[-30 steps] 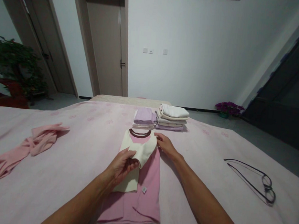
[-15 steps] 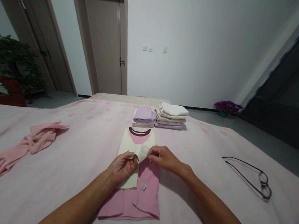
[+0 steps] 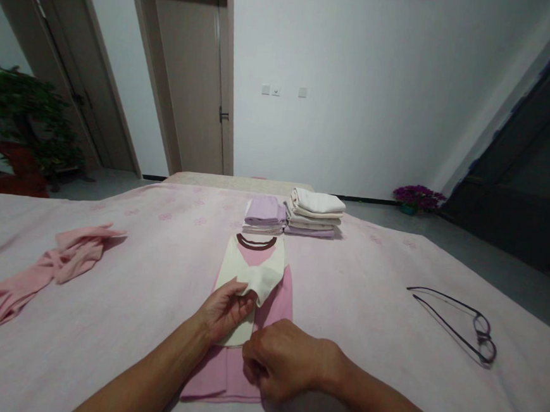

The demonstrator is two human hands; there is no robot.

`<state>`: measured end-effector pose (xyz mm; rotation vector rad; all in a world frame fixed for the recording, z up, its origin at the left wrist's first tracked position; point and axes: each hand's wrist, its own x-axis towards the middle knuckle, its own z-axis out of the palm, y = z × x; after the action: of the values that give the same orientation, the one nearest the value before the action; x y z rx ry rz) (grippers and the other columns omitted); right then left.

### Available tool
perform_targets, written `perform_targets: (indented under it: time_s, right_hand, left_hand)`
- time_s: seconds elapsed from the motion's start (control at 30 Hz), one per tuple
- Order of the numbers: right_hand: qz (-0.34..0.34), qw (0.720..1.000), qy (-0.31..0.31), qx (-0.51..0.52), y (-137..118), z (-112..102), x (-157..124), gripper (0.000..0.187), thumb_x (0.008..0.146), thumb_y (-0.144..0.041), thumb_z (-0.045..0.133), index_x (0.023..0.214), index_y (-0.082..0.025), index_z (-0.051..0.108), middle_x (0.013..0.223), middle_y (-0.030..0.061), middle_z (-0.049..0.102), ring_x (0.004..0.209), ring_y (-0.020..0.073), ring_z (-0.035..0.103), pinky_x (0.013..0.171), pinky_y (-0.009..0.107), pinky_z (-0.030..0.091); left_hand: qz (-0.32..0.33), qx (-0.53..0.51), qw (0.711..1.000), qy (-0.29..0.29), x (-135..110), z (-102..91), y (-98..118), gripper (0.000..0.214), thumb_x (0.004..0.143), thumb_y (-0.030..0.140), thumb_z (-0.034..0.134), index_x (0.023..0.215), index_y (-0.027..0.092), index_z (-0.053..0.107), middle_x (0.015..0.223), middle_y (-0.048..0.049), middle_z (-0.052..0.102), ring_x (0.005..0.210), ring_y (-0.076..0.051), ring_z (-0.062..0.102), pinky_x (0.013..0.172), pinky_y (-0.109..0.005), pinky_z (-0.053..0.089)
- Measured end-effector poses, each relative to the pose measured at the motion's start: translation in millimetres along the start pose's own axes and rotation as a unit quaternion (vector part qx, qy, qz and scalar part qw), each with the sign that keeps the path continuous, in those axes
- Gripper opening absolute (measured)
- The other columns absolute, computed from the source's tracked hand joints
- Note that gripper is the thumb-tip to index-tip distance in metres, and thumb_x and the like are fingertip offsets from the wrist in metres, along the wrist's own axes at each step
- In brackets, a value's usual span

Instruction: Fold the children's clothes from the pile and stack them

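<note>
A pink and cream shirt [image 3: 204, 373] with a brown neckband lies partly folded before me, its collar pointing away. My left hand [image 3: 229, 307] pinches the loose cream sleeve [image 3: 263, 282] near the middle of the shirt, lifting its end slightly. Lower down on the right, my right hand [image 3: 286, 362] is closed, knuckles up, at the pink lower part. Its fingertips are mostly hidden, but they appear to grip the pink cloth there. The shirt's lower right corner is hidden by this hand or drawn up under it.
Beyond the collar stand two stacks of folded clothes, one topped by lilac cloth [image 3: 264, 210], the other by white cloth [image 3: 320, 201]. A crumpled pink garment [image 3: 78, 251] lies left, and eyeglasses [image 3: 482, 337] lie right. All rest on a pale pink bedspread [image 3: 157, 247].
My right hand has let go of the cream sleeve and moved down toward me to the shirt's pink lower part, covering the small white label. My left hand keeps its pinch on the sleeve.
</note>
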<state>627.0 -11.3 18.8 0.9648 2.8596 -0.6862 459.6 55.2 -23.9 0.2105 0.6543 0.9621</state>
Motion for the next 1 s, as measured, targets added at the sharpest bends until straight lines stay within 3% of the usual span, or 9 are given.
perform_targets:
  time_s: [0.27, 0.43, 0.57, 0.67, 0.73, 0.8, 0.87, 0.9, 1.0]
  right_hand:
    - [-0.071, 0.997, -0.001, 0.030, 2.4, 12.9, 5.5, 0.009, 0.070, -0.023, 0.061, 0.075, -0.021, 0.068, 0.070, -0.0033, 0.067, 0.060, 0.0117, 0.054, 0.057, 0.022, 0.038]
    - [-0.105, 0.994, 0.017, 0.020, 8.4, 21.2, 13.9, 0.011, 0.068, -0.020, 0.061, 0.077, -0.021, 0.069, 0.072, -0.0034, 0.068, 0.067, 0.0132, 0.057, 0.067, 0.024, 0.042]
    - [-0.091, 0.988, -0.051, 0.116, 10.0, -1.4, 2.9, 0.034, 0.071, -0.022, 0.065, 0.104, -0.023, 0.072, 0.079, -0.0032, 0.070, 0.070, 0.0137, 0.061, 0.069, 0.024, 0.046]
    - [-0.065, 0.947, -0.100, 0.299, 24.8, -28.2, -10.5, 0.031, 0.078, -0.023, 0.063, 0.107, -0.017, 0.072, 0.082, 0.0003, 0.071, 0.070, 0.0122, 0.062, 0.066, 0.022, 0.047]
    - [-0.027, 0.916, -0.033, 0.398, 46.1, -42.8, -15.3, 0.024, 0.078, -0.024, 0.065, 0.098, -0.014, 0.072, 0.079, 0.0018, 0.070, 0.070, 0.0123, 0.063, 0.067, 0.022, 0.048]
    - [0.035, 0.891, 0.117, 0.436, 75.4, -51.9, -13.2, 0.021, 0.077, -0.023, 0.064, 0.094, -0.013, 0.070, 0.075, 0.0016, 0.069, 0.066, 0.0118, 0.061, 0.064, 0.022, 0.047]
    - [0.101, 0.865, 0.296, 0.392, 108.5, -56.0, -3.7, 0.025, 0.082, -0.020, 0.055, 0.102, -0.014, 0.069, 0.083, 0.0035, 0.071, 0.065, 0.0110, 0.060, 0.062, 0.021, 0.047]
    - [0.131, 0.862, 0.344, 0.348, 124.6, -56.8, 3.1, 0.027, 0.084, -0.019, 0.051, 0.104, -0.015, 0.069, 0.090, 0.0050, 0.072, 0.069, 0.0120, 0.062, 0.064, 0.023, 0.049]
    - [0.172, 0.896, 0.377, 0.161, 163.2, -58.5, 27.3, 0.030, 0.087, -0.013, 0.049, 0.105, -0.017, 0.072, 0.109, 0.0072, 0.074, 0.094, 0.0181, 0.067, 0.085, 0.031, 0.053]
  left_hand:
    - [0.038, 0.056, 0.997, -0.028, -9.5, 2.4, -1.6, 0.016, 0.085, -0.001, 0.058, 0.095, 0.012, 0.059, 0.076, -0.0058, 0.072, 0.060, -0.014, 0.070, 0.057, -0.021, 0.060]
    - [0.048, 0.079, 0.995, -0.035, -13.5, 3.5, -2.3, 0.022, 0.081, 0.001, 0.065, 0.099, 0.013, 0.060, 0.080, -0.0047, 0.073, 0.062, -0.015, 0.072, 0.057, -0.020, 0.060]
    - [0.025, 0.098, 0.993, -0.054, -12.9, 0.5, -3.7, 0.026, 0.079, 0.003, 0.070, 0.101, 0.013, 0.061, 0.082, -0.0058, 0.074, 0.066, -0.017, 0.074, 0.058, -0.020, 0.060]
    - [0.005, 0.112, 0.992, -0.065, -11.6, -2.5, -4.0, 0.027, 0.077, 0.004, 0.073, 0.100, 0.012, 0.061, 0.082, -0.0062, 0.074, 0.069, -0.018, 0.075, 0.058, -0.020, 0.060]
    - [0.005, 0.121, 0.991, -0.064, -11.4, -3.3, -3.6, 0.027, 0.077, 0.005, 0.073, 0.100, 0.012, 0.061, 0.082, -0.0066, 0.074, 0.069, -0.018, 0.075, 0.059, -0.020, 0.060]
    - [0.009, 0.132, 0.989, -0.061, -11.6, -3.2, -3.5, 0.027, 0.078, 0.005, 0.073, 0.101, 0.012, 0.061, 0.084, -0.0080, 0.075, 0.069, -0.018, 0.075, 0.059, -0.020, 0.061]
    - [0.007, 0.141, 0.988, -0.055, -12.2, -2.3, -4.2, 0.026, 0.079, 0.006, 0.072, 0.102, 0.012, 0.061, 0.084, -0.0087, 0.075, 0.069, -0.018, 0.075, 0.059, -0.020, 0.061]
    - [0.005, 0.144, 0.988, -0.050, -12.6, -1.7, -4.9, 0.026, 0.079, 0.007, 0.072, 0.102, 0.012, 0.061, 0.084, -0.0085, 0.075, 0.069, -0.017, 0.075, 0.058, -0.020, 0.061]
    - [-0.008, 0.159, 0.987, -0.033, -14.6, 0.8, -8.0, 0.026, 0.079, 0.007, 0.071, 0.101, 0.013, 0.060, 0.080, -0.0075, 0.074, 0.067, -0.017, 0.075, 0.056, -0.019, 0.059]
